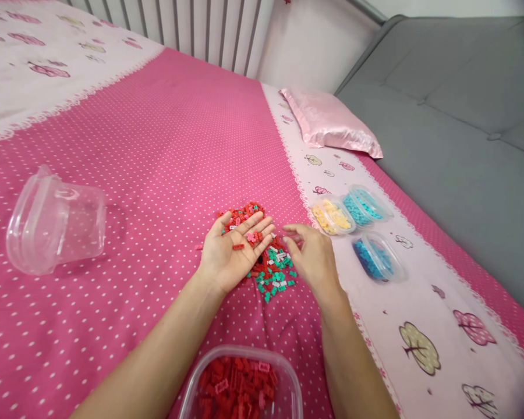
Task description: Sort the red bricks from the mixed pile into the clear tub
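While the left hand (222, 256) bears bricks (254, 237), four tubs (244, 351) hold more.

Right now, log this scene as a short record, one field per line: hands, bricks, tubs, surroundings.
Left hand: palm up, a few red and pink bricks on it
Right hand: fingers bent, beside the left; any grip unclear
Pile: mixed red, green, white and pink bricks, on the pink dotted bedspread
Near tub: red bricks, some pink
Right-side tubs: yellow tub, light blue tub, dark blue tub
Left side: see-through container on its side
Background: pillow, grey headboard
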Demonstrator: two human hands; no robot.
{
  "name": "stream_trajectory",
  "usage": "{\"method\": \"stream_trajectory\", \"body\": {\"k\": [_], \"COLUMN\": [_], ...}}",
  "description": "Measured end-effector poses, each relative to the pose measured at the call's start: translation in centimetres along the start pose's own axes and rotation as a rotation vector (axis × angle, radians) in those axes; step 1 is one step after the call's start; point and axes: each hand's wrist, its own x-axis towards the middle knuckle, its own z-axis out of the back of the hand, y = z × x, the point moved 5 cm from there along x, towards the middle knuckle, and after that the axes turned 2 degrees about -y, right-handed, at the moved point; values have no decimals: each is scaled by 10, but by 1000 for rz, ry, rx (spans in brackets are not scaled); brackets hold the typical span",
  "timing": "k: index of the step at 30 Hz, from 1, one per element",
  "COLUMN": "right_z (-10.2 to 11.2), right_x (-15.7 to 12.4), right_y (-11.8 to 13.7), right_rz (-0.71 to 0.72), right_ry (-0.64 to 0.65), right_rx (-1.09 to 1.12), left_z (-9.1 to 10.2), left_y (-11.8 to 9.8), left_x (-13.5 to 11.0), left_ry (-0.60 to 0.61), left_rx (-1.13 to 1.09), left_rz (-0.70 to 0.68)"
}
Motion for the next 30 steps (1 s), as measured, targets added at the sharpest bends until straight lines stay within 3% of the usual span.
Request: {"method": "stream_trajectory", "body": {"k": [7, 17, 22, 30], "right_z": [-19, -24, -21, 5], "right_x": [0, -1, 0, 0], "right_y": [-5, -4, -6, 19], "right_rz": [-84, -77, -66, 125], "right_ry": [210, 237, 182, -93], "right_rx": [-132, -160, -130, 68], "left_z": [0, -1, 0, -1], "left_y": [0, 0, 0, 0], "left_x": [0, -1, 0, -1], "left_ry": [-23, -24, -10, -1], "left_rx": [15, 9, 3, -3], "left_rz": [0, 0, -3, 7]}}
